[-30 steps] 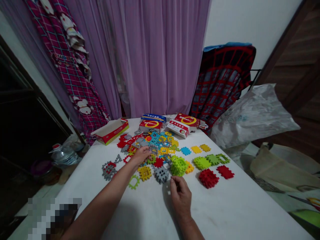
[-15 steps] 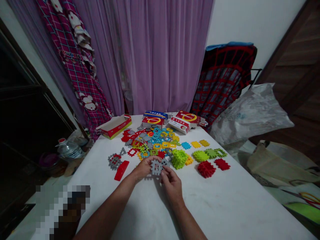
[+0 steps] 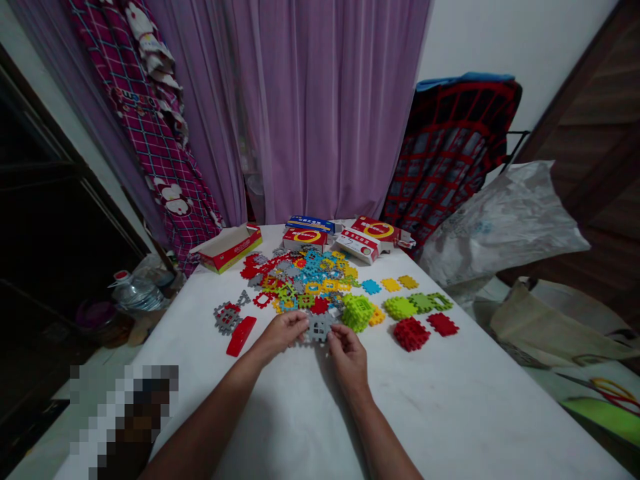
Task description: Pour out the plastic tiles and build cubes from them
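Note:
Between my two hands is a grey notched building tile (image 3: pixel 319 327) with a window grid. My left hand (image 3: pixel 285 331) pinches its left side, and my right hand (image 3: pixel 347 348) grips the right edge. More grey seems joined behind the tile, partly hidden. Just beyond lies a heap of mixed coloured tiles (image 3: pixel 300 280). A lime green block of tiles (image 3: pixel 358 313) stands right of the held piece. To the left are grey tiles (image 3: pixel 227 317) with some red, and a red curved piece (image 3: pixel 242 336).
A red tile block (image 3: pixel 411 334), a flat red tile (image 3: pixel 443 324) and green tiles (image 3: pixel 400 308) lie to the right. Several cardboard boxes, among them an open red one (image 3: pixel 233 250) and a blue one (image 3: pixel 310 224), line the back. A plastic bag (image 3: pixel 495 220) hangs past the right edge.
My left hand has shifted left from behind the grey tile to its left edge. The tile looks more spread between both hands. The view has tilted slightly.

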Motion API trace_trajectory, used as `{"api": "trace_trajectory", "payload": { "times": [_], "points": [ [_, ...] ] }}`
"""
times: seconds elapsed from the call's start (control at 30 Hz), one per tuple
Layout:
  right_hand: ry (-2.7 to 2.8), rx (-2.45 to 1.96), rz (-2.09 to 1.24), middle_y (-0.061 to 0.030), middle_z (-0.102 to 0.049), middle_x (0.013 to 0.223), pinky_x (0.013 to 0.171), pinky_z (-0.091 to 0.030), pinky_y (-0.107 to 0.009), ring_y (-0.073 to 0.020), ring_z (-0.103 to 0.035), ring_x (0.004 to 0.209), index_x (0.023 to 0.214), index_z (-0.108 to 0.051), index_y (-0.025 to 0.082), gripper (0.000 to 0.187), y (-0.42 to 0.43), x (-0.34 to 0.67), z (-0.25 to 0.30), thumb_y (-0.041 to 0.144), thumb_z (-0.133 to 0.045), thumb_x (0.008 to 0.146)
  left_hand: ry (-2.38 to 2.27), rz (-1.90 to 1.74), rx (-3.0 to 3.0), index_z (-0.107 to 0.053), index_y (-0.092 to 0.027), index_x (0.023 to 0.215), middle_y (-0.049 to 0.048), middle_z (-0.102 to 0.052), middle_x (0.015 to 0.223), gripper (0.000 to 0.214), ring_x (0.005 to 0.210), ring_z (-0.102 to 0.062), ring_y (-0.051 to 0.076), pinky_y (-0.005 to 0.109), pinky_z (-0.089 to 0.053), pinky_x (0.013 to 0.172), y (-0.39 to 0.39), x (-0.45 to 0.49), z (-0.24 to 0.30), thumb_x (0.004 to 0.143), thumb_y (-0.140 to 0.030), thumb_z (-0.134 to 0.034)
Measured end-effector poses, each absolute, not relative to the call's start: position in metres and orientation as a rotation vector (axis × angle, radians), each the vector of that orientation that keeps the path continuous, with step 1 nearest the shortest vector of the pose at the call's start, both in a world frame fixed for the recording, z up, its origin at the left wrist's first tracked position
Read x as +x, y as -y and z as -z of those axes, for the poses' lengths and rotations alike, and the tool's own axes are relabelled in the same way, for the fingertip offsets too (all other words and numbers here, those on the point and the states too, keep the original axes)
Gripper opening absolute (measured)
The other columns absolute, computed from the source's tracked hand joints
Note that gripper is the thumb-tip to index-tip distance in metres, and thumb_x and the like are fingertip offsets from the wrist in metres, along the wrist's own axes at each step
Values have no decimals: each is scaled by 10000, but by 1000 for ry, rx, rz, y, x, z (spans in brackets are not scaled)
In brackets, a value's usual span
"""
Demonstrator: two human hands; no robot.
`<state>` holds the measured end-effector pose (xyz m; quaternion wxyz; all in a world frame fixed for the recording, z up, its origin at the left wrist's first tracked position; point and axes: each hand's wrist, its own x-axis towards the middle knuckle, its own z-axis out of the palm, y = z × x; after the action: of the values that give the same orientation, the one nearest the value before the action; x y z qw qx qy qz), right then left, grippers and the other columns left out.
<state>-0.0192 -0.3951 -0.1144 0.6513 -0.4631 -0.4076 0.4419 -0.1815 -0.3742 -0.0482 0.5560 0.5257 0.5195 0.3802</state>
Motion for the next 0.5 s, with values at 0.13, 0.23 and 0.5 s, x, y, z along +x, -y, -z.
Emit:
{"api": "trace_trajectory", "payload": {
  "times": [0.13, 0.23, 0.5],
  "points": [
    [966, -1134, -878, -49, -706, 832, 619, -511, -276, -151, -621, 683, 982, -656, 177, 383, 397, -15, 117, 502, -657, 779, -1342, -892, 1211, -625, -178, 786, -53, -549, 525, 424, 440, -465, 73, 182, -254, 405, 374, -173, 47, 664, -580, -687],
    [1085, -1250, -708, -10, -668, 762, 567, -482, -265, -122, -554, 564, 977, -637, 184, 369, 403, -12, 118, 484, -674, 767, -1423, -954, 1126, -625, -180, 804, -52, -556, 525, 415, 435, -469, 77, 184, -249, 405, 375, -168, 49, 674, -572, -666],
    [1395, -1349, -304, -19, -661, 799, 595, -463, -249, -122, -554, 597, 947, -647, 188, 310, 408, -16, 114, 454, -651, 789, -1475, -932, 1034, -635, -177, 793, -25, -607, 581, 397, 468, -517, 84, 182, -259, 413, 384, -154, 51, 662, -550, -670]
  ]
}}
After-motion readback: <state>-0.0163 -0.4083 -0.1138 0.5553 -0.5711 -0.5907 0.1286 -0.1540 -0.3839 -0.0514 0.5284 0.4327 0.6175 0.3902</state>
